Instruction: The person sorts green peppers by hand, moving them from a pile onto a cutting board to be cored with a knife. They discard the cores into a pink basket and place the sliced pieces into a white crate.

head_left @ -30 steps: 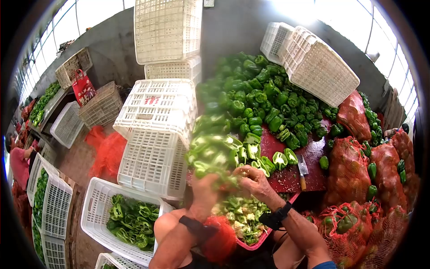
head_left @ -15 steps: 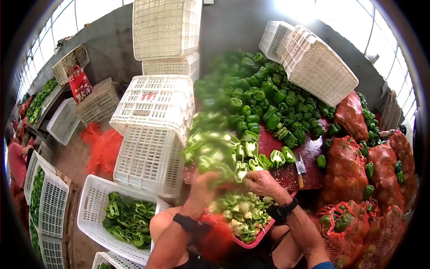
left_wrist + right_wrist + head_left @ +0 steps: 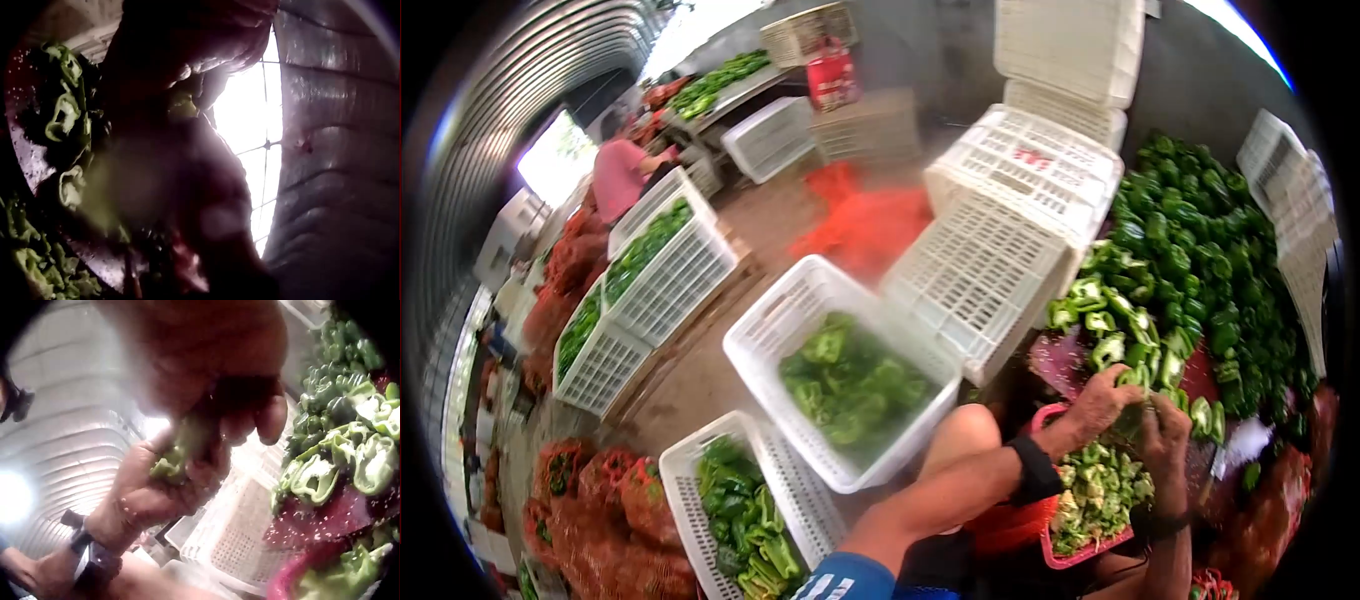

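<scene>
In the head view my left hand grips a piece of cut green pepper. My right hand meets it from the other side, fingers curled in on the same piece. The right wrist view shows the pale green pepper piece between the two hands, partly hidden by fingers. Both hands are above a pink basin of pepper cores and scraps. Beyond them, opened pepper halves lie on a dark red board, with a heap of whole green peppers behind.
A white crate of cut peppers stands to my left, with another crate nearer. Stacked white crates rise beside the board. Red net sacks sit at the lower left. A knife lies on the board's right side.
The head view has swung left, bringing the crates and a seated person into fuller view. My hands, lower and apart at first, are now together at the pepper piece.
</scene>
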`<control>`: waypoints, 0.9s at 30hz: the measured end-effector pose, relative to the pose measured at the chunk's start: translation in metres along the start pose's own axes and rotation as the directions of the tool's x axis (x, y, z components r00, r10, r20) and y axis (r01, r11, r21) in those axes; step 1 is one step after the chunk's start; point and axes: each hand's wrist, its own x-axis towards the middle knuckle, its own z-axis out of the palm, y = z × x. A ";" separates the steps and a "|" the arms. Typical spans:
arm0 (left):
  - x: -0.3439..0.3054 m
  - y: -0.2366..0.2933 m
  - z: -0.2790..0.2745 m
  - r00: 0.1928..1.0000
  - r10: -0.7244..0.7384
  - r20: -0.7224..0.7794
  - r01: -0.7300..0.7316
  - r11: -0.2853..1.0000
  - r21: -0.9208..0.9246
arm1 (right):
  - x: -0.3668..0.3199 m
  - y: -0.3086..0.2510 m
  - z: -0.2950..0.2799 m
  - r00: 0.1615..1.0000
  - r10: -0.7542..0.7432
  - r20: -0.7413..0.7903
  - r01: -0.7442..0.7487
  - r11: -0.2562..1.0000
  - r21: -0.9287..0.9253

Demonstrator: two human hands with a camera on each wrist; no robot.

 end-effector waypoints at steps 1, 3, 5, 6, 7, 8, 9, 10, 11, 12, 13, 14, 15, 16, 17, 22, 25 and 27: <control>-0.001 0.003 -0.004 1.000 0.029 -0.012 -0.029 0.999 0.038 | 0.000 0.000 0.000 0.999 -0.024 0.029 0.023 0.999 0.032; -0.012 0.019 -0.017 0.996 0.088 -0.008 -0.087 0.993 0.082 | 0.005 -0.019 0.003 0.993 -0.087 0.080 0.080 0.993 0.086; -0.021 0.030 -0.030 0.978 0.198 -0.062 -0.188 0.973 0.137 | 0.003 -0.031 0.005 0.982 0.086 0.170 -0.121 0.971 0.207; -0.041 0.071 -0.038 0.997 0.082 -0.010 -0.081 0.994 0.069 | 0.004 -0.029 0.004 0.963 0.151 0.221 -0.208 0.942 0.262; -0.054 0.090 -0.046 0.994 0.036 -0.101 -0.027 0.996 0.090 | 0.003 -0.024 0.008 0.966 0.116 0.233 -0.172 0.956 0.238; -0.065 0.100 -0.064 0.996 0.007 -0.089 -0.019 0.989 -0.145 | 0.001 -0.016 0.015 0.967 0.085 0.239 -0.137 0.968 0.210; -0.075 0.102 -0.076 0.975 0.045 -0.216 -0.100 0.962 -0.253 | -0.001 -0.009 0.019 0.970 0.057 0.238 -0.101 0.979 0.177; -0.090 0.109 -0.099 0.989 0.090 -0.121 -0.127 0.930 -0.345 | -0.003 -0.009 0.022 0.953 0.155 0.260 -0.218 0.947 0.234; -0.118 0.130 -0.113 0.993 0.093 -0.078 -0.115 0.931 -0.345 | -0.003 -0.008 0.021 0.943 0.195 0.269 -0.261 0.936 0.238; -0.132 0.127 -0.141 0.994 0.101 0.037 -0.060 0.808 -0.586 | -0.004 -0.007 0.022 0.931 0.231 0.282 -0.303 0.921 0.246; -0.151 0.127 -0.153 0.996 0.076 -0.046 -0.087 0.722 -0.686 | -0.004 -0.003 0.023 0.942 0.193 0.274 -0.249 0.951 0.184; -0.166 0.114 -0.178 0.975 0.222 0.023 -0.118 0.600 -0.791 | -0.002 0.000 0.024 0.936 0.214 0.281 -0.270 0.945 0.182; -0.182 0.103 -0.195 0.971 0.235 -0.052 -0.173 0.527 -0.832 | -0.002 0.001 0.023 0.927 0.235 0.293 -0.295 0.938 0.182; -0.199 0.095 -0.206 0.961 0.245 -0.129 -0.231 0.449 -0.863 | -0.002 -0.002 0.024 0.917 0.255 0.306 -0.319 0.930 0.182; -0.215 0.092 -0.213 0.949 0.265 -0.169 -0.272 0.424 -0.864 | 0.000 -0.010 0.022 0.878 0.333 0.343 -0.418 0.884 0.211; -0.260 0.071 -0.226 0.885 0.306 -0.351 -0.440 0.303 -0.846 | -0.005 0.008 0.028 0.843 0.383 0.377 -0.470 0.866 0.171; -0.271 0.064 -0.236 0.888 0.318 -0.333 -0.437 0.352 -0.828 | -0.009 0.015 0.032 0.840 0.388 0.380 -0.477 0.862 0.174; -0.273 0.060 -0.245 0.895 0.298 -0.331 -0.430 0.388 -0.815 | -0.009 0.017 0.033 0.826 0.402 0.394 -0.483 0.866 0.128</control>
